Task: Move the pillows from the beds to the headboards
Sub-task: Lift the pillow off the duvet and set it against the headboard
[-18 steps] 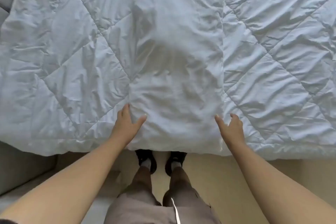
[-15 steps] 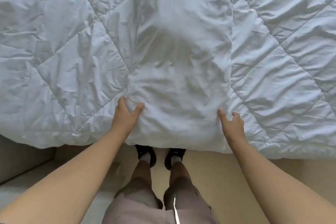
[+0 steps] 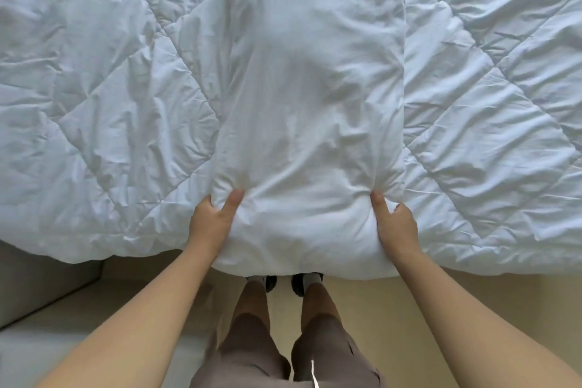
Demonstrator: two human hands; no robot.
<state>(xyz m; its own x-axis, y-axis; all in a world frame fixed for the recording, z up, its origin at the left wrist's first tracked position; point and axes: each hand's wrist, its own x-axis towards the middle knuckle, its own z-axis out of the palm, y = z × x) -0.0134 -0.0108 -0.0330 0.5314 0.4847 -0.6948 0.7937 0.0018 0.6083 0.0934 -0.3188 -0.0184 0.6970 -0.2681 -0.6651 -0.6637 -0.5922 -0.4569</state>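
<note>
A long white pillow lies lengthwise on the bed, running from the near edge toward the top of the view. Its near end bulges over the bed's edge. My left hand grips the pillow's near left corner, thumb pressed into the top and fingers tucked under the side. My right hand grips the near right corner the same way. The fabric puckers under both thumbs. No headboard is visible.
A white quilted duvet covers the bed on both sides of the pillow. Below the bed's edge is beige floor, with my legs and dark shoes. A grey upholstered piece stands at the lower left.
Both hands went from lying open beside the pillow's near corners to closing on them. The pillow's near end now bunches and hangs over the bed's edge.
</note>
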